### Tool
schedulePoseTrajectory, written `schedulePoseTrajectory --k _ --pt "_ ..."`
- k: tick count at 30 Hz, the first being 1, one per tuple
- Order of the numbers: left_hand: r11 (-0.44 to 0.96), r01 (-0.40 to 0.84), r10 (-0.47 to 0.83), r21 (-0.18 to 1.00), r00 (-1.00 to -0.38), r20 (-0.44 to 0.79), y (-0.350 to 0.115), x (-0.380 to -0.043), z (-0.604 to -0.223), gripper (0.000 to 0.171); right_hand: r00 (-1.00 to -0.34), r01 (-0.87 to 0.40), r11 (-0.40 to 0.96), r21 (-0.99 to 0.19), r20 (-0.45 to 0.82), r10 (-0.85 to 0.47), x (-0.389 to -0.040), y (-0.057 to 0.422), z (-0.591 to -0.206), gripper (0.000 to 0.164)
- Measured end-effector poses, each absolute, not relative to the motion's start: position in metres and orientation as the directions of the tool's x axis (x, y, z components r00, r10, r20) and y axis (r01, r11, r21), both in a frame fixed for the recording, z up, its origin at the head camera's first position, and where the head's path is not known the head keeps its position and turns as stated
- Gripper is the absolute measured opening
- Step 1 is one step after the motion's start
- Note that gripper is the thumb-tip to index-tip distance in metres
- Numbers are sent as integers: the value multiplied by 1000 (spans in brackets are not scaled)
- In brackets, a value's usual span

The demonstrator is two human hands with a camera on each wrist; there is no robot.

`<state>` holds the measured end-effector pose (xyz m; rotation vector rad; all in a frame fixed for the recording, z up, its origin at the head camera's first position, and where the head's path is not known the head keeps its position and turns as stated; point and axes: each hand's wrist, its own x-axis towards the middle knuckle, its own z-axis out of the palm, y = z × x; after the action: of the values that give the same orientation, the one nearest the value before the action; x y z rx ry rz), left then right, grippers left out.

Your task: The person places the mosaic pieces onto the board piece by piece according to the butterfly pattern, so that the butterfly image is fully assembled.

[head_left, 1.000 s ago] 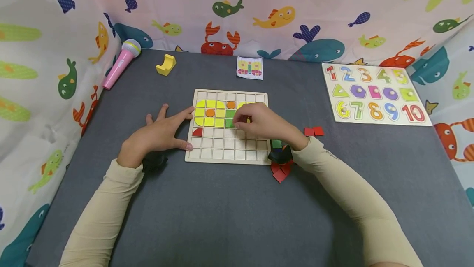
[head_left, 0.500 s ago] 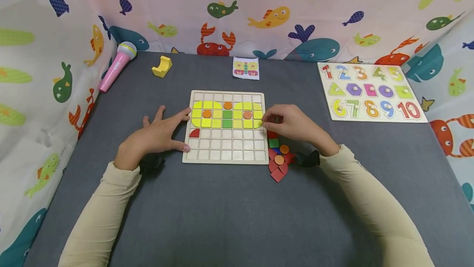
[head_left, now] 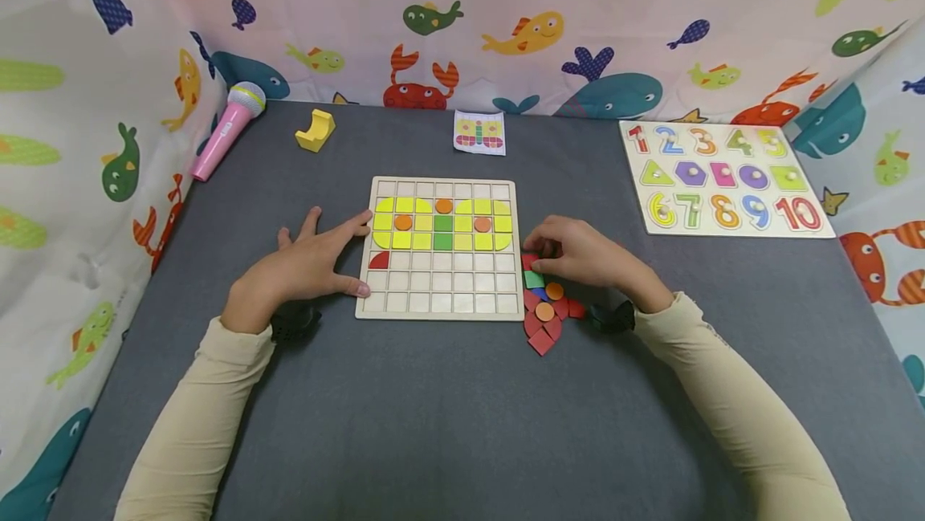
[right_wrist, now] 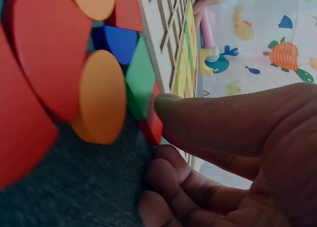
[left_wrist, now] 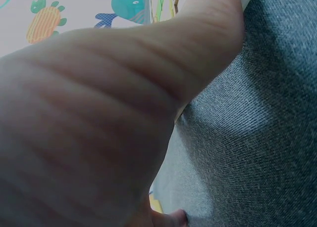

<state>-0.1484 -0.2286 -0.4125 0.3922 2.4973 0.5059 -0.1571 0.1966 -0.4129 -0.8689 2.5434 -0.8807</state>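
A wooden grid board (head_left: 439, 312) lies mid-table with yellow, orange and green tiles (head_left: 443, 232) filling its upper rows. One red quarter-round tile (head_left: 379, 261) sits below them at the left. My left hand (head_left: 292, 272) is spread along the board's left edge, fingertips and thumb against it. To the right of the board, my right hand (head_left: 585, 252) pinches a red tile (head_left: 531, 262) between thumb and fingers. In the right wrist view the thumb lies at that red tile (right_wrist: 153, 120), just beside a green tile (right_wrist: 141, 78).
Loose red, orange and blue pieces (head_left: 542, 340) lie along the board's lower right edge. Behind the board are a butterfly pattern card (head_left: 480, 134), a yellow block (head_left: 315, 131) and a pink microphone (head_left: 227, 132). A number puzzle board (head_left: 726, 180) rests at the back right.
My right hand has moved off the board, right and down to the loose tiles. The yellow and orange pattern on the right now shows uncovered. The left hand stays put.
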Motion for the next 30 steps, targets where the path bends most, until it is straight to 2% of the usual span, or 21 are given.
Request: schedulePoseTrajectory --k 6,14,20,30 --pt "886 166 376 432 -803 -462 -228 -149 -411 124 -767 -457 626 -631 -75 -637 -155 196 -418 16" --pt "878 164 388 450 -795 -467 -229 -147 -409 123 -804 -397 641 -657 -88 -588 -152 192 -416 15" --pt "875 165 390 455 -797 -461 -229 -145 -408 122 -821 -400 624 -672 -40 -570 -156 187 -411 9" --pt "873 170 393 458 -801 -452 -231 -146 -409 123 -806 -435 588 -682 3 -592 -167 165 -394 8"
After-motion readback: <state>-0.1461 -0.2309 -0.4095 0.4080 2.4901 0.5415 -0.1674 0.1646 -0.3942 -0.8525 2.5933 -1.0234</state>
